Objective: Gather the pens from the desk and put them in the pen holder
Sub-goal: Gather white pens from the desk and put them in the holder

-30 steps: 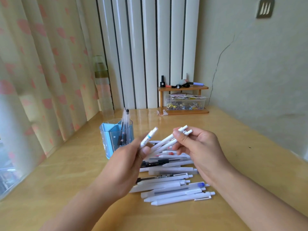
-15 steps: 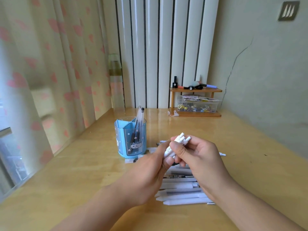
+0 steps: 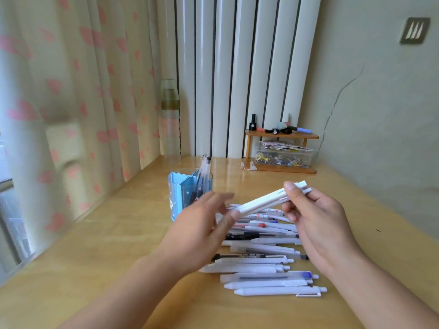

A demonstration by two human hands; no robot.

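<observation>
My right hand pinches a bunch of white pens; my blurred left hand, seemingly loose-fingered, steadies their near ends; next, drop them into the blue pen holder, far left.

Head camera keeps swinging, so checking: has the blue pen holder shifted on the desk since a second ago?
No. The pen holder keeps its spot relative to the wooden shelf and desk edge; only the camera moved.

Cracked wall, heart-print curtain.
</observation>
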